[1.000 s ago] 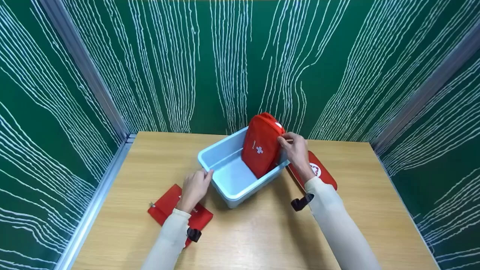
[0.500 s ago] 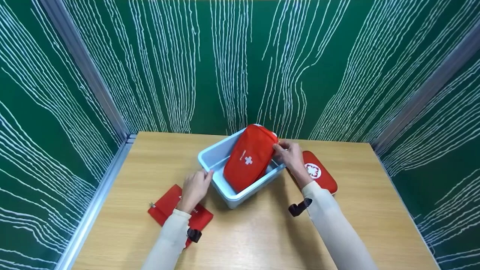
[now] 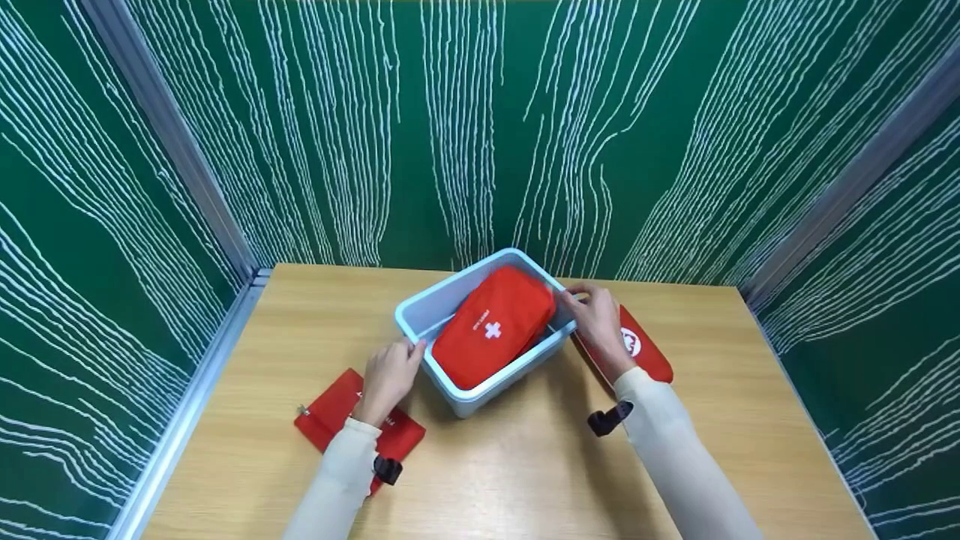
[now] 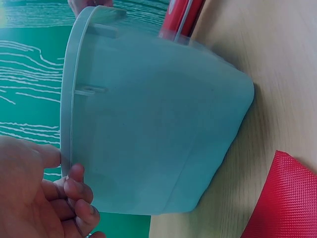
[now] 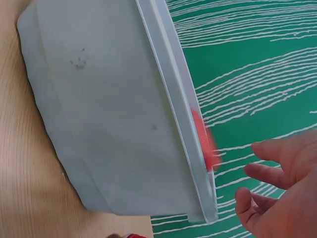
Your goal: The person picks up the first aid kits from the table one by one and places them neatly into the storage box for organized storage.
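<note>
Green back wall [image 3: 409,165], left wall [image 3: 45,184], right wall [image 3: 877,322], all with pale wavy lines. Grey metal post [image 3: 174,142] in left rear corner, similar post [image 3: 847,180] right. Light wood-grain worktop [image 3: 510,487], metal rail [image 3: 191,420] along left edge; soft glare near front.

Bin [image 3: 454,296] sat on table [image 3: 495,480], pouch [image 3: 491,319] inside; second pouch [image 3: 334,405] left, beneath my left wrist [image 3: 369,411]; case [image 3: 654,360] right of bin.

- Pouch [image 3: 469,360] in the bin [image 3: 517,373]: a white cross [image 3: 493,330], and just beside it a short line of white lettering [image 3: 481,320], too small to read.
- Case [image 3: 654,361]: a round red-and-white emblem [image 3: 631,342], partly hidden.
- Flat pouch [image 3: 337,405]: white marks [image 3: 388,422], partly hidden and illegible.
</note>
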`<control>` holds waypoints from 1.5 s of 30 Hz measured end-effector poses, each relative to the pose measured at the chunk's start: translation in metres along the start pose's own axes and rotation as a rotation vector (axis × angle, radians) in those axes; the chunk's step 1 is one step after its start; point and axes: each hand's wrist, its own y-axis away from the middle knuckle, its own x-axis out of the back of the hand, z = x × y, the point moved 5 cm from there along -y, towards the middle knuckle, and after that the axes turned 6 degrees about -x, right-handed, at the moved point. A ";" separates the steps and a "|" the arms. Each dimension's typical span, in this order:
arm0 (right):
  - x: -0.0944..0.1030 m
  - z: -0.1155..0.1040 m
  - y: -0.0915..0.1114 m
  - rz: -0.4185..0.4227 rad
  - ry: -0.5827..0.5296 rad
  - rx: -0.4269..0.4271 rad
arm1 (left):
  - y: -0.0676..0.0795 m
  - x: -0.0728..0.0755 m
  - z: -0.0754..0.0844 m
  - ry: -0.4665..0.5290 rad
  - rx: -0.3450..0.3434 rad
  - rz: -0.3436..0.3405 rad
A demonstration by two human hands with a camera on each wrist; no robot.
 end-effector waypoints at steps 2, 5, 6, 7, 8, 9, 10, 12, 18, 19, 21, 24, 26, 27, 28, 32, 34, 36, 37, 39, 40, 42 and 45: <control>0.004 0.004 -0.001 -0.004 -0.020 -0.024 | 0.000 0.000 0.000 0.010 0.009 -0.005; 0.013 0.013 -0.003 0.010 -0.046 -0.064 | 0.000 -0.001 -0.001 0.022 0.020 -0.014; 0.016 0.017 -0.003 0.022 -0.056 -0.073 | -0.001 -0.001 -0.001 0.024 0.024 -0.018; 0.020 0.021 -0.004 0.037 -0.062 -0.076 | -0.001 -0.001 -0.001 0.027 0.028 -0.023; 0.024 0.026 -0.004 0.054 -0.065 -0.081 | -0.001 -0.001 -0.001 0.031 0.033 -0.027; 0.028 0.032 -0.004 0.066 -0.072 -0.086 | 0.000 -0.002 -0.001 0.033 0.038 -0.033; 0.033 0.038 -0.005 0.083 -0.075 -0.086 | 0.000 -0.002 -0.001 0.036 0.045 -0.039; 0.042 0.053 -0.006 0.106 -0.072 -0.098 | 0.000 -0.002 -0.002 0.037 0.055 -0.048; 0.070 0.095 -0.002 0.119 -0.058 -0.192 | 0.001 -0.002 -0.003 0.051 0.091 -0.067; 0.073 0.101 -0.001 0.120 -0.054 -0.211 | 0.002 -0.002 -0.003 0.054 0.093 -0.068; 0.078 0.115 0.001 0.107 -0.049 -0.257 | 0.002 -0.001 -0.003 0.059 0.095 -0.067; 0.082 0.136 0.004 0.092 -0.024 -0.313 | 0.003 -0.001 -0.003 0.053 0.082 -0.057; 0.083 0.151 0.006 0.071 -0.007 -0.353 | 0.002 -0.001 -0.002 0.034 0.054 -0.041; 0.083 0.157 0.008 0.067 0.009 -0.365 | 0.002 0.000 -0.001 0.025 0.042 -0.032; 0.083 0.163 0.010 0.060 0.017 -0.377 | 0.002 0.000 0.000 0.016 0.032 -0.027; 0.080 0.184 0.018 0.008 0.033 -0.431 | 0.001 0.000 0.000 0.015 0.038 -0.022; 0.076 0.191 0.023 -0.028 0.018 -0.463 | 0.001 0.000 -0.001 0.019 0.054 -0.030; 0.073 0.196 0.028 -0.050 0.010 -0.481 | 0.001 0.000 -0.001 0.025 0.066 -0.037; 0.071 0.198 0.031 -0.056 0.002 -0.489 | 0.002 -0.001 -0.001 0.025 0.071 -0.042; 0.068 0.202 0.035 -0.070 -0.018 -0.504 | 0.002 -0.001 -0.002 0.033 0.085 -0.051; 0.066 0.204 0.037 -0.078 -0.024 -0.503 | 0.002 -0.001 -0.002 0.038 0.091 -0.057; 0.063 0.207 0.041 -0.090 -0.041 -0.522 | 0.003 -0.001 -0.002 0.048 0.099 -0.065; 0.058 0.212 0.045 -0.113 -0.067 -0.557 | 0.003 -0.001 -0.001 0.058 0.100 -0.073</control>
